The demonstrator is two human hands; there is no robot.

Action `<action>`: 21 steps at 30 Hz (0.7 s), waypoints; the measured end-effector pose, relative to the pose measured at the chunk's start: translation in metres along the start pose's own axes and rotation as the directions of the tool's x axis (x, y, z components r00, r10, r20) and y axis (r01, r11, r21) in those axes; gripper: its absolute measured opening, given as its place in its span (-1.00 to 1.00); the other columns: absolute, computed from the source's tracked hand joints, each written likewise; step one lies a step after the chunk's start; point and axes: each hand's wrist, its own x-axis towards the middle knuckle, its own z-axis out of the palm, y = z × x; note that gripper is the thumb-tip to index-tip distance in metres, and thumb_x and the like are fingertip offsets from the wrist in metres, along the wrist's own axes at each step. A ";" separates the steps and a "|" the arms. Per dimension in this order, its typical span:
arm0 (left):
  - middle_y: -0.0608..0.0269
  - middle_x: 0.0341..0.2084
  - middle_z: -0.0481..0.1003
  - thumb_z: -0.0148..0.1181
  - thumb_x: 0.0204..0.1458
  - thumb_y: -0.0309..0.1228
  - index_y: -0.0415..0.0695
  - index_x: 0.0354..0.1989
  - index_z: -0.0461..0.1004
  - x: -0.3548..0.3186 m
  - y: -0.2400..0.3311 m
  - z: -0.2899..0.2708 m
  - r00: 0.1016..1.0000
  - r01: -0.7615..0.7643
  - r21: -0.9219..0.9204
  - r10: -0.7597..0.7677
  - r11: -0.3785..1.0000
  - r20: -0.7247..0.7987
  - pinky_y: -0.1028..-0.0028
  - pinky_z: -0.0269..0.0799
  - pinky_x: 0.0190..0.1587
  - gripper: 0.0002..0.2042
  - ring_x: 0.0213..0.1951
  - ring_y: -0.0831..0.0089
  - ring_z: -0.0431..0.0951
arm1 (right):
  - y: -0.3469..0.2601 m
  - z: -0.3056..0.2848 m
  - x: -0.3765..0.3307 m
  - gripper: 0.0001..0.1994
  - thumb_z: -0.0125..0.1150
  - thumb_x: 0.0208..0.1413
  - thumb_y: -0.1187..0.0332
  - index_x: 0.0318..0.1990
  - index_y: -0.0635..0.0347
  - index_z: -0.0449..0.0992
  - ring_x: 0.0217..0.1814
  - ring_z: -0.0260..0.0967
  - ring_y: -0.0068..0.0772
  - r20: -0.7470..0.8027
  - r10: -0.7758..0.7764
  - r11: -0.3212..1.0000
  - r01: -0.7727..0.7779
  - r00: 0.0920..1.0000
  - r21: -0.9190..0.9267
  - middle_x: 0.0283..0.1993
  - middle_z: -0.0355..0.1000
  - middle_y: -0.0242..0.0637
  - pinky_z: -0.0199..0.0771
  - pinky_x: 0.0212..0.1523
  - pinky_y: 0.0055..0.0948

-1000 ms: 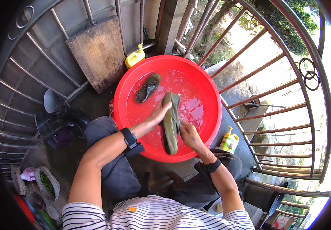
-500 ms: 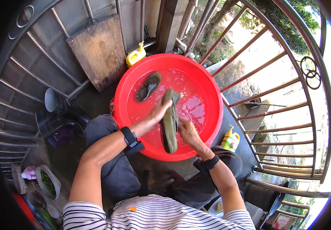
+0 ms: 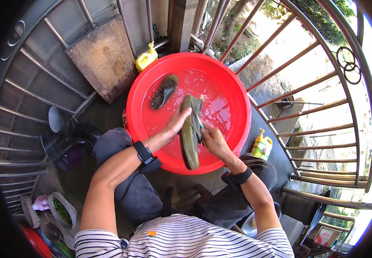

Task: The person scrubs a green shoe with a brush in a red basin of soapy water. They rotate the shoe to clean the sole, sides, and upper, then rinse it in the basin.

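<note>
The left hand [image 3: 178, 122] has its grip closed around the toe end of an olive-green shoe [image 3: 190, 131], held sole-up and slanting over the near rim of the red plastic basin [image 3: 233, 99]. The right hand [image 3: 211, 139] presses against the shoe's right side; its grip is closed, seemingly on a small brush of which only a sliver of blue shows, so what it holds cannot be told for certain.

The shoe's heel overhangs the near rim, right above the person's lap. A wet shoe is slippery: if the left grip loosens under a hard push from the right hand, the shoe could slide out and drop onto the dark trousers or the floor instead of back into the water. Strong strokes near the rim could also slosh soapy water over the edge, or tip the basin, since the knees crowd close against it.

A second, darker shoe [image 3: 164, 91] lies in the shallow foamy water at the far left of the basin, well apart from the hands.

There is no raised surface; the basin sits on a grey concrete floor [image 3: 108, 116] of a balcony ringed by metal railings [image 3: 306, 112]. A yellow bottle [image 3: 146, 58] stands just beyond the far rim, another yellow bottle [image 3: 261, 146] to the right, a wooden board [image 3: 102, 58] leans far left, and dark pots [image 3: 61, 122] sit left.
</note>
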 end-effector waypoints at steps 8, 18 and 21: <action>0.10 -0.10 0.46 -0.10 0.17 -0.04 -0.18 0.06 0.30 0.004 0.029 -0.037 0.929 0.273 -0.496 -0.092 0.825 0.359 0.34 0.46 -0.05 -0.52 -0.16 0.32 0.52 | -0.052 -0.038 -0.022 -0.66 -0.09 0.24 0.35 0.15 0.18 0.33 -0.40 0.31 -0.57 0.155 0.095 0.985 -0.116 0.983 0.130 -0.48 0.38 -0.32 0.33 -0.33 -0.47; -0.08 0.20 0.16 -0.23 0.16 0.06 -0.15 0.29 0.04 -0.020 0.062 -0.007 0.898 0.324 -0.649 -0.007 0.688 0.441 0.04 0.34 0.10 -0.36 0.04 -0.08 0.39 | -0.064 -0.120 -0.044 -0.68 -0.14 0.30 0.25 0.12 0.14 0.30 -0.70 -0.14 -0.81 0.239 0.185 0.529 -0.301 0.953 0.793 -0.61 -0.04 -0.60 -0.13 -0.77 -0.76; -0.09 0.22 0.13 -0.21 0.15 0.06 -0.14 0.30 0.03 -0.020 0.063 -0.002 0.882 0.350 -0.670 0.011 0.655 0.471 0.02 0.32 0.11 -0.35 0.07 -0.11 0.35 | -0.064 -0.125 -0.047 -0.67 -0.14 0.30 0.26 0.14 0.14 0.28 -0.70 -0.14 -0.81 0.252 0.211 0.509 -0.326 0.945 0.797 -0.61 -0.03 -0.59 -0.12 -0.77 -0.76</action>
